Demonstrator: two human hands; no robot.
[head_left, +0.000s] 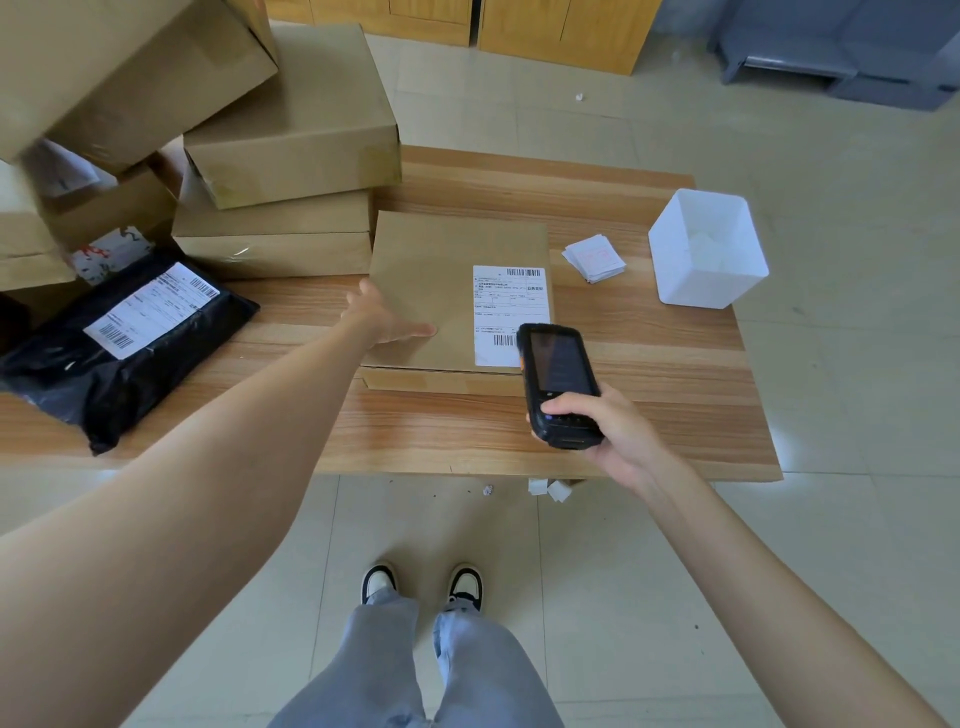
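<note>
We lay our left hand (382, 317) flat, fingers straight, on the left edge of the flat cardboard parcel (431, 270), which lies on the wooden table (649, 364). Our right hand (618, 436) grips the handheld scanner (558, 382) over the parcel's near right corner, partly covering its shipping label (506, 306).

"What kind of room does the bench (649, 364) stand in?"

"One with a floor (831, 234) of large, pale, glossy tiles. The bench itself is wood-grained, striped in light and darker brown."

"And beyond its far edge?"

"A row of light wooden cabinets (561, 31). Off past the bench's far right corner stands a grey unit (841, 52)."

"Is the floor tidy?"

"Not quite. One white scrap (579, 96) lies between the bench and the cabinets, and more paper scraps (550, 489) lie just below its near edge. Soft light gleams on the tiles by its near right corner."
</note>
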